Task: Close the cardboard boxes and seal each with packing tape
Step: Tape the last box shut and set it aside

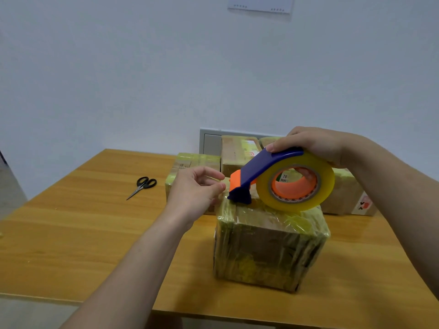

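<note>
A cardboard box wrapped in yellowish clear tape stands on the wooden table, right of centre. On its top rests a tape dispenser with a blue frame, an orange cutter and a big clear-yellow roll. My right hand grips the dispenser from above, thumb on the blue frame and fingers through the orange core. My left hand is just left of the cutter, with thumb and forefinger pinching the loose tape end at the box's top left edge.
Black scissors lie on the table to the left. Several other taped boxes stand behind the near one, against the wall, one at the right bearing a sticker. The table's front edge runs close below the box.
</note>
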